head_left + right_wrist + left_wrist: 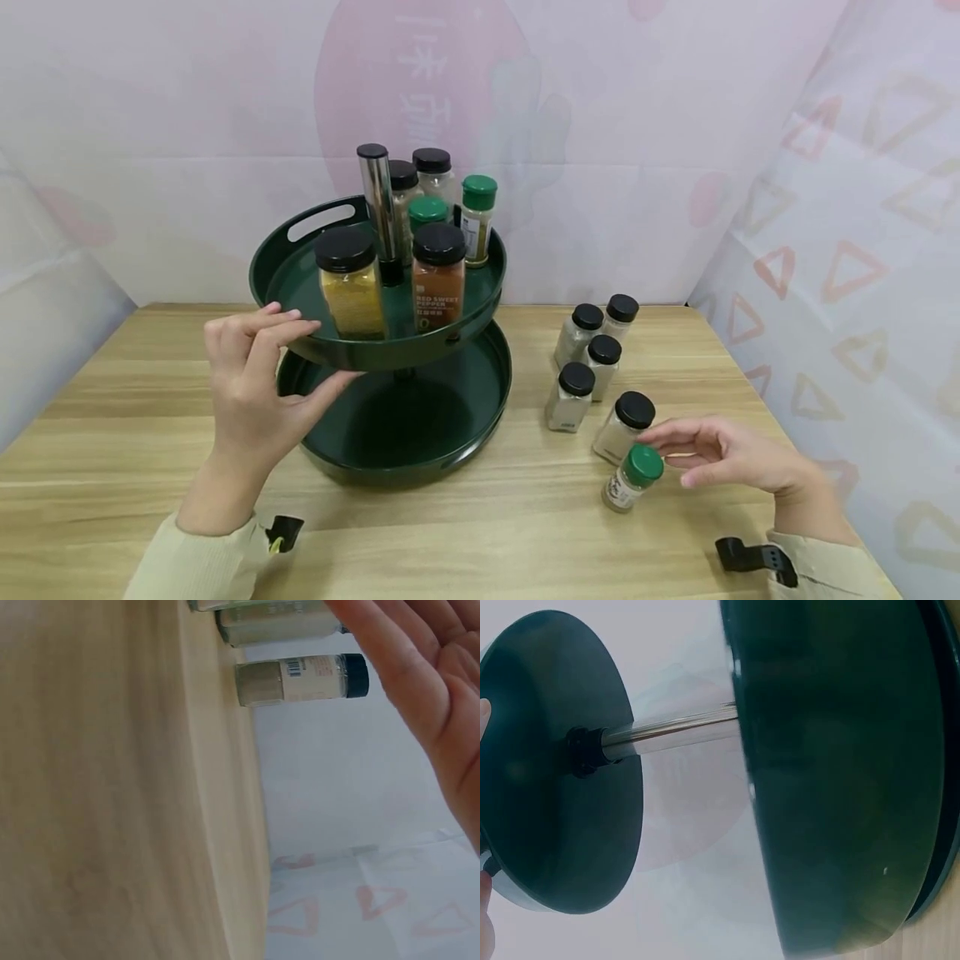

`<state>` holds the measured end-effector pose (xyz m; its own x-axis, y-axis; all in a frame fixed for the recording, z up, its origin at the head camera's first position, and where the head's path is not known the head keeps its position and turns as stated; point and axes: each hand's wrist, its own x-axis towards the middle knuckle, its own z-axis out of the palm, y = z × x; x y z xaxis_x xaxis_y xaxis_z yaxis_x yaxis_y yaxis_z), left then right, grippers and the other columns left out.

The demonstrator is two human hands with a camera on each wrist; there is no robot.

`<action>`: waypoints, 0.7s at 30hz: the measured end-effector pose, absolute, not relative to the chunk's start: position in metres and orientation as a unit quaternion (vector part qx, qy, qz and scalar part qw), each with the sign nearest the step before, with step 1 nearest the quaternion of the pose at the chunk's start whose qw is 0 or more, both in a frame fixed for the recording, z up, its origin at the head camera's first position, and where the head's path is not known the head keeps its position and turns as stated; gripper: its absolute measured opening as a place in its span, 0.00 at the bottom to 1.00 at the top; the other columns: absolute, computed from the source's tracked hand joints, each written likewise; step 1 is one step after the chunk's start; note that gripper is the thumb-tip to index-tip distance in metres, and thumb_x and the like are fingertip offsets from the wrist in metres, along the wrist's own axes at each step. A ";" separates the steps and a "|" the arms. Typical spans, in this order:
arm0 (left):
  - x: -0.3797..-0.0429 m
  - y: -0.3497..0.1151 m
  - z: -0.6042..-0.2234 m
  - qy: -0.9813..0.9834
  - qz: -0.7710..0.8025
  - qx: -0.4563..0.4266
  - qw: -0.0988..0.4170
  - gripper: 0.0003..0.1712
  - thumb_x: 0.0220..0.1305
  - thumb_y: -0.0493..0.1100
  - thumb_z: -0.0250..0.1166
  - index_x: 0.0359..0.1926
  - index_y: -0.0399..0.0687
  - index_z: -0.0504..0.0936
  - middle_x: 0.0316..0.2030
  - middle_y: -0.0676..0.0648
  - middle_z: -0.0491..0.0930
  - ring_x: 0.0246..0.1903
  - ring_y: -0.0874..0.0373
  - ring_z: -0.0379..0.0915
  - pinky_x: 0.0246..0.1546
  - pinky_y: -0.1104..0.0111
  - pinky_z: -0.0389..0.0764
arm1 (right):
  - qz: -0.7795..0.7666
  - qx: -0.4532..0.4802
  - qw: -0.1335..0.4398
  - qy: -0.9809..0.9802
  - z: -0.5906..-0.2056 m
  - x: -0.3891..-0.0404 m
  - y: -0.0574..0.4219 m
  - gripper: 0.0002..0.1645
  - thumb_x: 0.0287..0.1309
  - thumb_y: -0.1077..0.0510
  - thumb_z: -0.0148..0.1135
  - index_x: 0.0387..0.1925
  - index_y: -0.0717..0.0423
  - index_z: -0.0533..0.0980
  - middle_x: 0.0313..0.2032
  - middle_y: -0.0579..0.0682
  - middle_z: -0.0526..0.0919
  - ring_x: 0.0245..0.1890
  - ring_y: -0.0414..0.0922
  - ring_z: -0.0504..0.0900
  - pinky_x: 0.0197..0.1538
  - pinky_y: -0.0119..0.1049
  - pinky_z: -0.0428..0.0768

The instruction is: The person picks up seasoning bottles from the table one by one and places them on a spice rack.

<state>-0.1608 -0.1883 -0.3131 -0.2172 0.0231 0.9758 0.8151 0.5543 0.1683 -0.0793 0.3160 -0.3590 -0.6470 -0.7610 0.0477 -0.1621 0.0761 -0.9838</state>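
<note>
A dark green two-tier spice rack (pixel 405 450) with a metal centre post (pixel 378 200) stands on the table. My left hand (pixel 251 383) holds the near left rim of its upper tray (pixel 270 250), fingers over the edge and thumb underneath; the left wrist view looks at the tray's underside (pixel 547 810). In the tray are a yellow spice jar (pixel 351 292), a red sweet pepper jar (pixel 438 287) and several more behind. My right hand (pixel 731 458) hovers loosely bent just right of a green-capped spice bottle (pixel 633 475) and a black-lidded jar (pixel 626 425), gripping neither.
Several black-lidded jars (pixel 577 333) of pale spice stand in a cluster right of the rack. One jar (pixel 300 680) shows beyond my palm in the right wrist view. A patterned cloth (pixel 637 208) hangs behind the wooden table (pixel 480 542) and along its sides.
</note>
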 end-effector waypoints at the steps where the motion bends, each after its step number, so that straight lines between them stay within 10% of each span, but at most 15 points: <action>1: -0.161 -0.189 -0.313 -0.691 -0.361 -0.305 0.547 0.37 0.59 0.66 0.67 0.38 0.31 0.79 0.39 0.31 0.74 0.48 0.35 0.67 0.61 0.65 0.57 | -0.592 -0.336 0.260 0.685 -0.360 -0.080 0.315 0.32 0.59 0.83 0.50 0.66 0.75 0.63 0.68 0.50 0.73 0.68 0.39 0.73 0.68 0.30 0.70; 7: -0.162 -0.192 -0.312 -0.699 -0.354 -0.310 0.539 0.37 0.59 0.66 0.67 0.38 0.32 0.80 0.39 0.30 0.74 0.47 0.33 0.66 0.60 0.65 0.57 | -0.592 -0.326 0.282 0.681 -0.367 -0.081 0.312 0.34 0.59 0.82 0.53 0.67 0.69 0.64 0.67 0.47 0.75 0.66 0.39 0.74 0.67 0.30 0.71; 14: -0.162 -0.194 -0.312 -0.702 -0.352 -0.312 0.535 0.37 0.59 0.67 0.67 0.38 0.32 0.80 0.39 0.30 0.74 0.46 0.32 0.66 0.60 0.67 0.57 | -0.582 -0.369 0.288 0.665 -0.373 -0.086 0.301 0.34 0.58 0.82 0.53 0.66 0.77 0.61 0.64 0.70 0.71 0.67 0.47 0.74 0.67 0.37 0.74; 21: -0.162 -0.195 -0.311 -0.702 -0.351 -0.314 0.534 0.37 0.59 0.67 0.67 0.38 0.32 0.80 0.39 0.30 0.74 0.46 0.32 0.66 0.60 0.67 0.57 | -0.569 -0.391 0.278 0.668 -0.376 -0.090 0.291 0.32 0.56 0.82 0.55 0.63 0.75 0.64 0.61 0.73 0.72 0.63 0.46 0.78 0.62 0.36 0.78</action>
<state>-0.1615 -0.1945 -0.3110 -0.2329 0.0659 0.9703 0.8155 0.5568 0.1579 -0.0905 0.2906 -0.3759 -0.5388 -0.8392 0.0736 -0.2067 0.0470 -0.9773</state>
